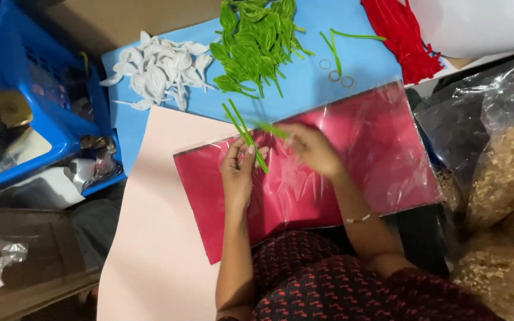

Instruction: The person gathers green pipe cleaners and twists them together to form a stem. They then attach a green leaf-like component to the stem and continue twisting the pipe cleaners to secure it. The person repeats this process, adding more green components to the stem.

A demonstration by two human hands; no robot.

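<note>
Pinching green pipe cleaners at mid-frame, the left hand grips their stems while the right hand grasps their blurred tips, both over a red plastic-wrapped sheet; white petals lie upper left.

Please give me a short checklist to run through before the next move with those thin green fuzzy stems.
1. Left hand grips the thin green fuzzy stems: ok.
2. Right hand pinches one stem's far end: cannot tell, it is blurred.
3. Red sheet in clear plastic wrap lies flat under both hands: ok.
4. Pile of green fuzzy leaf shapes is apart from the pile of white petal shapes: ok.
5. Small metal rings lie on the blue board: ok.
</note>
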